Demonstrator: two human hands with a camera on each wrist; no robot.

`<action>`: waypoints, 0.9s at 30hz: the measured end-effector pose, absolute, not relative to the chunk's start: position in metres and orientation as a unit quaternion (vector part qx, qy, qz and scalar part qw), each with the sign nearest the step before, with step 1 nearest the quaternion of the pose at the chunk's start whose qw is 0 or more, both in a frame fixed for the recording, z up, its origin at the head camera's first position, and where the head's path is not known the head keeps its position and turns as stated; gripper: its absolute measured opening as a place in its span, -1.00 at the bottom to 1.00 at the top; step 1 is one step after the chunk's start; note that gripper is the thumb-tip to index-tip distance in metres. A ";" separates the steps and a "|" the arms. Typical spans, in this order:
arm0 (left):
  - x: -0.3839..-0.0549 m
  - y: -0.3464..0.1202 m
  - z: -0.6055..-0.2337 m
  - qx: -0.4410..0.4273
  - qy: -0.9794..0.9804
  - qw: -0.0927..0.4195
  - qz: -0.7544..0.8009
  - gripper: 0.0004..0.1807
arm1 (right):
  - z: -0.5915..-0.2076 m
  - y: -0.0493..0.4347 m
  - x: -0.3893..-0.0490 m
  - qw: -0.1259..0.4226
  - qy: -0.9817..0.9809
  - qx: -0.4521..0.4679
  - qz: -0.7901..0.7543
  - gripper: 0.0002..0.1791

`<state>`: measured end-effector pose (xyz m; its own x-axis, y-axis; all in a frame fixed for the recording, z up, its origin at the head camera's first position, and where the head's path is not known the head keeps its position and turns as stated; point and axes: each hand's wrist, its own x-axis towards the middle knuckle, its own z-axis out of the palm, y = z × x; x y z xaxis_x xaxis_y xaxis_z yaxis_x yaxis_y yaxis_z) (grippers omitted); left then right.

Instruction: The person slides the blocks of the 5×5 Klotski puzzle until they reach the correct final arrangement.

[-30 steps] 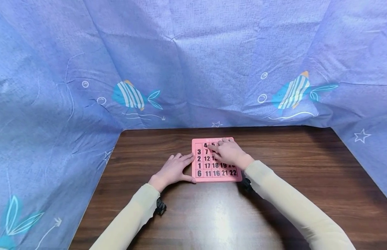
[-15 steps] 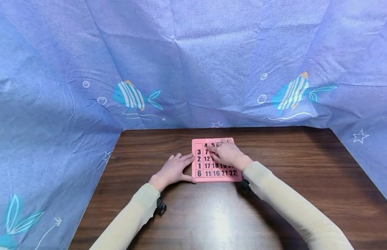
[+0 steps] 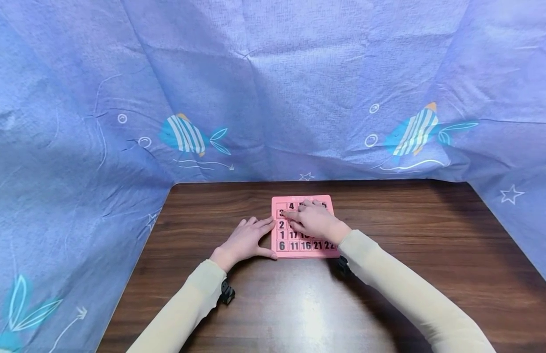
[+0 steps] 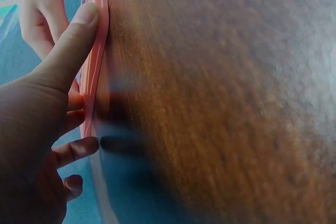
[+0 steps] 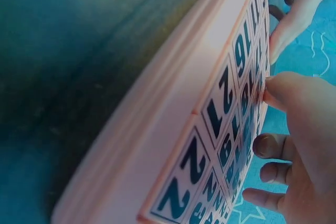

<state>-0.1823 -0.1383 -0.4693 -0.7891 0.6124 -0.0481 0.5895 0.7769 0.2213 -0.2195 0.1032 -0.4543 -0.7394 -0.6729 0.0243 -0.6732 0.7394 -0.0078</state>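
Observation:
A pink sliding number puzzle (image 3: 307, 254) lies flat on the table, with black-numbered tiles and a blank slot at its top left corner. My left hand (image 3: 244, 241) rests against the puzzle's left side, thumb at the near corner and fingers spread along the edge. In the left wrist view, that thumb (image 4: 79, 38) lies on the pink edge. Over the puzzle, my right hand (image 3: 316, 220) has its index fingertip on the tile marked 3 (image 3: 280, 213), just below the blank slot. Several middle and right tiles are hidden under this hand.
The brown wooden table (image 3: 409, 235) extends around the puzzle on all sides. A blue cloth (image 3: 299, 98) printed with fish hangs behind it and along both sides. A dark wrist camera (image 3: 227, 292) sits under the left sleeve.
My right hand has moved left, its index finger going from near the 4 and 7 tiles to the 3 tile. The left hand stays where it was.

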 end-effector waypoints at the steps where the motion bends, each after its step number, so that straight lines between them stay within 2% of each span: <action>1: -0.182 -0.138 -0.469 0.320 0.941 0.058 0.096 0.11 | -0.454 0.103 -0.221 0.012 -0.935 0.355 0.007 -0.52; 8: -0.184 -0.137 -0.471 0.323 0.941 0.045 0.087 0.12 | -0.456 0.101 -0.232 0.014 -0.942 0.335 -0.003 -0.51; 17: -0.183 -0.137 -0.473 0.322 0.941 0.054 0.094 0.11 | -0.451 0.102 -0.221 -0.035 -0.933 0.356 0.050 -0.49; 27: -0.184 -0.138 -0.472 0.319 0.941 0.055 0.095 0.11 | -0.456 0.107 -0.197 0.002 -0.906 0.422 0.014 -0.50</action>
